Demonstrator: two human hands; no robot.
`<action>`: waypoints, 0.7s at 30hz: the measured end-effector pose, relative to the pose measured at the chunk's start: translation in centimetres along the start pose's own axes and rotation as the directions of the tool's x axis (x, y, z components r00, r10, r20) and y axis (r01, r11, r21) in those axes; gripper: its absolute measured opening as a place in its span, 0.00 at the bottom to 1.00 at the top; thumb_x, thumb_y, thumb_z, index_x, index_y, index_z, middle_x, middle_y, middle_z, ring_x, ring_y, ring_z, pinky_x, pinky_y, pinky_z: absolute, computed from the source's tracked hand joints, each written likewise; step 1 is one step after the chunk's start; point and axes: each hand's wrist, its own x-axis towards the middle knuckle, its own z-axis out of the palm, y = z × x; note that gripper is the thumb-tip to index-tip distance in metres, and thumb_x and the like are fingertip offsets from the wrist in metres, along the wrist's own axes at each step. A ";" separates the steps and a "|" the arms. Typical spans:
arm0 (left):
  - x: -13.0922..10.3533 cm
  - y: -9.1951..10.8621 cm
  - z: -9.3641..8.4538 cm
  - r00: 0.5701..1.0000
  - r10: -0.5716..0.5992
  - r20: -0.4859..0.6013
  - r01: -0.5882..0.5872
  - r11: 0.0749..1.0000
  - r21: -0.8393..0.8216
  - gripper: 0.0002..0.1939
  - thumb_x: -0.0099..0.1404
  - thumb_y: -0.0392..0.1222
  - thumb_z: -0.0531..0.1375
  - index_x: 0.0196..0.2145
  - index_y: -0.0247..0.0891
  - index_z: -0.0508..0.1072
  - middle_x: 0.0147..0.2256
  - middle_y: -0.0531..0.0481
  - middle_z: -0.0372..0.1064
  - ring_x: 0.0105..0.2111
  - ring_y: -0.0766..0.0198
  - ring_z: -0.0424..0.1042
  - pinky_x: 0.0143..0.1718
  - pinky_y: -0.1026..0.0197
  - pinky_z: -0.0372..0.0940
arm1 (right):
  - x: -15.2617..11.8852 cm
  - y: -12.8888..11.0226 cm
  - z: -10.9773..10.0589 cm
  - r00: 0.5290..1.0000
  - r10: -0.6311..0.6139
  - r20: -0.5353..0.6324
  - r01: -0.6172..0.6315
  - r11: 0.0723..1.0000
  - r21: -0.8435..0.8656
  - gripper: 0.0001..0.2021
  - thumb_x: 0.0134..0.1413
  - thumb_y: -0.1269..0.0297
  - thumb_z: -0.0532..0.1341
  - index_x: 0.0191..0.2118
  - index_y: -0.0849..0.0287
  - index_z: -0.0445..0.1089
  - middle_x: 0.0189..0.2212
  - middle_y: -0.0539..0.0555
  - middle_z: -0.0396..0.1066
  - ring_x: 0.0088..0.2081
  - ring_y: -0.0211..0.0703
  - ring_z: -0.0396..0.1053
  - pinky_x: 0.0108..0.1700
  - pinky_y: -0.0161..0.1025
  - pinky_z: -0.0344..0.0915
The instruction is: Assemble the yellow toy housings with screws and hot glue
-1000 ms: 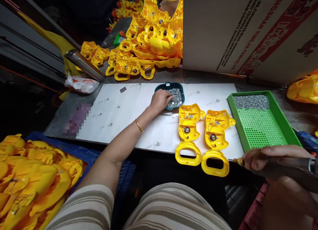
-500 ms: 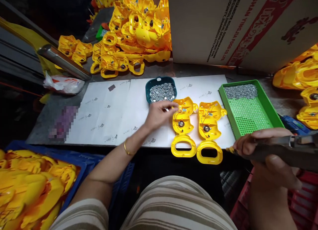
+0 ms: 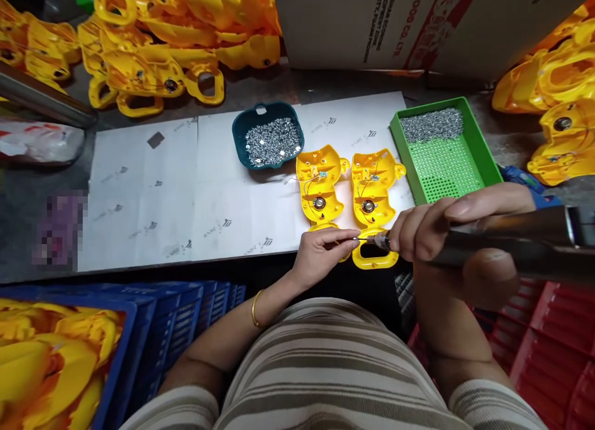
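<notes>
My right hand (image 3: 427, 225) is wrapped around a dark power screwdriver (image 3: 506, 235), which points left. Its bit (image 3: 367, 238) reaches the fingertips of my left hand (image 3: 320, 253). Those fingers are pinched together at the bit's tip; whatever small piece sits between them is too small to make out. Both hands are above the handle loops of two yellow plastic shell halves, a left one (image 3: 312, 191) and a right one (image 3: 365, 201). Each half lies hollow side up, with wires, a small circuit board and a round speaker inside. My left hand partly covers the left half's loop.
A dark green bin (image 3: 236, 132) of small shiny metal pieces stands behind the shells. The green perforated tray (image 3: 483, 142) at right holds more metal pieces. Yellow shells (image 3: 171, 64) are piled behind, beside a carton (image 3: 334, 27). Blue crates (image 3: 134, 331) and red crates (image 3: 543, 331) flank me.
My left hand has moved from beside the dark green bin toward me, to the screwdriver's tip. The screwdriver in my right hand has come left over the loops. The view has shifted.
</notes>
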 end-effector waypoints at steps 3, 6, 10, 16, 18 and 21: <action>-0.1 0.0 0.2 1.000 -0.013 0.017 0.013 0.999 -0.032 0.11 0.59 0.43 0.67 0.39 0.36 0.82 0.29 0.47 0.77 0.25 0.68 0.72 0.28 0.67 0.67 | -0.3 0.4 -0.3 1.000 0.022 0.003 -0.022 1.000 0.006 0.12 0.58 0.52 0.63 0.46 0.46 0.69 0.18 0.43 0.64 0.16 0.36 0.64 0.20 0.36 0.64; -0.2 0.0 0.3 1.000 -0.011 0.014 0.012 0.999 -0.047 0.11 0.59 0.43 0.67 0.38 0.35 0.82 0.28 0.47 0.77 0.25 0.68 0.72 0.29 0.67 0.67 | -0.2 0.3 -0.4 0.998 0.061 0.002 -0.061 0.998 0.000 0.11 0.58 0.52 0.63 0.45 0.46 0.69 0.17 0.43 0.64 0.17 0.36 0.65 0.22 0.37 0.65; -0.3 -0.2 0.4 0.999 -0.047 0.024 0.049 0.995 -0.081 0.12 0.59 0.43 0.67 0.38 0.34 0.82 0.28 0.47 0.76 0.24 0.70 0.70 0.27 0.68 0.67 | -0.1 0.2 -0.3 0.999 0.049 0.002 -0.049 0.999 0.021 0.11 0.57 0.53 0.64 0.44 0.48 0.70 0.18 0.43 0.65 0.17 0.36 0.66 0.20 0.37 0.66; -0.4 -0.2 0.3 0.995 -0.079 0.058 0.081 0.996 -0.030 0.20 0.60 0.45 0.66 0.50 0.36 0.78 0.33 0.48 0.79 0.21 0.72 0.69 0.22 0.69 0.66 | -1.1 1.8 -1.2 0.997 0.069 -0.022 -0.068 0.997 0.034 0.14 0.55 0.52 0.66 0.45 0.46 0.70 0.16 0.42 0.64 0.16 0.37 0.64 0.22 0.39 0.65; -0.4 -0.1 0.2 0.998 -0.007 0.066 0.002 0.997 0.071 0.14 0.62 0.42 0.65 0.44 0.36 0.81 0.33 0.48 0.79 0.26 0.68 0.73 0.26 0.69 0.68 | -1.4 2.0 -1.3 0.994 0.102 -0.043 -0.100 0.994 0.042 0.15 0.52 0.51 0.68 0.44 0.47 0.70 0.16 0.42 0.63 0.16 0.38 0.64 0.23 0.39 0.66; -0.3 0.1 0.0 0.993 0.069 0.093 -0.084 0.982 0.167 0.09 0.64 0.39 0.63 0.39 0.36 0.82 0.35 0.47 0.80 0.33 0.63 0.78 0.33 0.67 0.71 | -1.2 1.2 -0.8 0.987 0.153 -0.057 -0.150 0.988 0.046 0.13 0.53 0.53 0.68 0.43 0.47 0.70 0.18 0.44 0.65 0.17 0.39 0.64 0.22 0.40 0.66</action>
